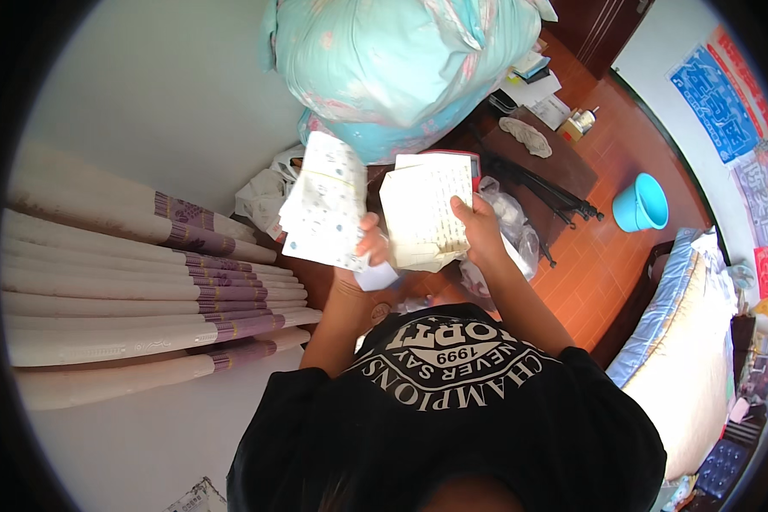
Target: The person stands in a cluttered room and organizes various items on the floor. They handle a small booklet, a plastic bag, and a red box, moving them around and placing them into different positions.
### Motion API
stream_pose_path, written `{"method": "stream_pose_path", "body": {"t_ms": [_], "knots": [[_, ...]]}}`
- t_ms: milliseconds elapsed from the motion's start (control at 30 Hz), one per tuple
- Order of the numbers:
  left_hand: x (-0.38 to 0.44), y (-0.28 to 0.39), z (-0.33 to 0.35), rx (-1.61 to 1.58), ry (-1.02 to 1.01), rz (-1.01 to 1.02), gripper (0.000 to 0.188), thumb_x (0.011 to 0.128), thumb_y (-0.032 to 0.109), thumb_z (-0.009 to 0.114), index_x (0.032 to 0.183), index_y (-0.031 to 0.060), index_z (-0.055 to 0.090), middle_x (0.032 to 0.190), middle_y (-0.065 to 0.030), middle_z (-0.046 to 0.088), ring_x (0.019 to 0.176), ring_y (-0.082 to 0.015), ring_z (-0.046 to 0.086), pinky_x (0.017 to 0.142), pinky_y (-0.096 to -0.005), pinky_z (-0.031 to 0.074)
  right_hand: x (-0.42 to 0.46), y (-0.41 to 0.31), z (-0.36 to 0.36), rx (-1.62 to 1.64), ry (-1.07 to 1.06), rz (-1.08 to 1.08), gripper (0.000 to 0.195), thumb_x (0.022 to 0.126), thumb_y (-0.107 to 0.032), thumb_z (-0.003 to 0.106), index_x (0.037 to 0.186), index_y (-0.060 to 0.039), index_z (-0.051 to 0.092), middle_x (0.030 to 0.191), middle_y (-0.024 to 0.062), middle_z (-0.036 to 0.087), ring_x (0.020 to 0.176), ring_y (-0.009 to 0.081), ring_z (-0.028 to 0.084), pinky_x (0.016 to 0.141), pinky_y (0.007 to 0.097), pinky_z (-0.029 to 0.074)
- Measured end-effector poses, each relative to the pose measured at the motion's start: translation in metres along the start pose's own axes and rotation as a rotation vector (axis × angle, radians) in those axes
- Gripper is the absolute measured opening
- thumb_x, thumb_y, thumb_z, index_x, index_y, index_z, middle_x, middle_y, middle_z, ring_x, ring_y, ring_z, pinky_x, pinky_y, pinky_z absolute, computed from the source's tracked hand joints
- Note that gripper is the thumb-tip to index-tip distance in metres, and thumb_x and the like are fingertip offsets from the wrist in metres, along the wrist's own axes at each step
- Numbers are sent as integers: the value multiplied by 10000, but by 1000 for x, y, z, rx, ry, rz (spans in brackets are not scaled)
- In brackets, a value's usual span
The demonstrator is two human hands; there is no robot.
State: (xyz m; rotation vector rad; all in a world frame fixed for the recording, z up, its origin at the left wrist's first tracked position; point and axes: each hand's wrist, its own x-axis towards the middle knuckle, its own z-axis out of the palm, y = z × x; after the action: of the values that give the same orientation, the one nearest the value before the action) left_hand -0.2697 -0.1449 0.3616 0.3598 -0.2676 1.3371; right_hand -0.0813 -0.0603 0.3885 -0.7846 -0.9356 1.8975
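Observation:
My left hand [372, 242], at the lower right edge of a stack of white patterned papers [326, 198], grips them upright in front of me. A small white slip [376, 278] sticks out below that wrist. Cream sheets with lines of handwriting [427, 208] are pinched by my right hand [477, 221], its thumb lying on their front. These sheets look folded or creased along the bottom. The two bundles are side by side with a narrow gap between them. Behind the cream sheets shows part of a red-edged object [475, 168].
A large light-blue floral fabric bundle [397, 57] stands ahead, above plastic bags [262, 195]. Long curtains [128, 288] hang at the left. Black metal stand legs [544, 192], a blue bucket [640, 202], a bed [678, 371] and a paper pile [537, 89] are at the right.

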Motion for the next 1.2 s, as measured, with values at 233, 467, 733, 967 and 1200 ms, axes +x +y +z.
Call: {"method": "stream_pose_path", "body": {"t_ms": [233,467,733,967,1200], "knots": [[-7,14,18,88,196,60,248,908,294,358,892,58,432,573,-33,421,436,-100,298,442,-233,299,-3,-3,-18,223,-112,24,260,867,-171,484,1042,19,514,838,69,576,686,131,541,608,251,446],[2,-17,-2,114,326,113,194,828,221,543,897,72,441,804,-51,474,597,-118,388,501,-238,347,7,34,-59,1039,-741,293,353,856,-349,427,977,-27,510,665,12,448,553,121,403,520,233,335],[14,-30,-43,216,720,157,275,846,197,463,1051,19,506,997,-138,557,836,-232,534,696,-348,462,-28,30,-9,46,-197,287,391,860,-265,502,1138,9,472,1042,98,566,896,178,553,683,314,483],[16,-49,-42,103,546,59,385,861,262,415,1128,-6,484,1044,-155,562,924,-282,555,829,-411,453,-41,32,-7,-173,-191,197,414,746,-81,622,1130,-4,486,1025,74,569,932,152,537,826,284,426],[-8,-27,-79,253,740,217,286,858,125,420,1109,9,495,1045,-121,560,890,-235,552,745,-351,454,-92,50,-138,-638,354,527,240,773,-87,556,986,23,558,744,85,604,723,163,577,661,306,459]]}}
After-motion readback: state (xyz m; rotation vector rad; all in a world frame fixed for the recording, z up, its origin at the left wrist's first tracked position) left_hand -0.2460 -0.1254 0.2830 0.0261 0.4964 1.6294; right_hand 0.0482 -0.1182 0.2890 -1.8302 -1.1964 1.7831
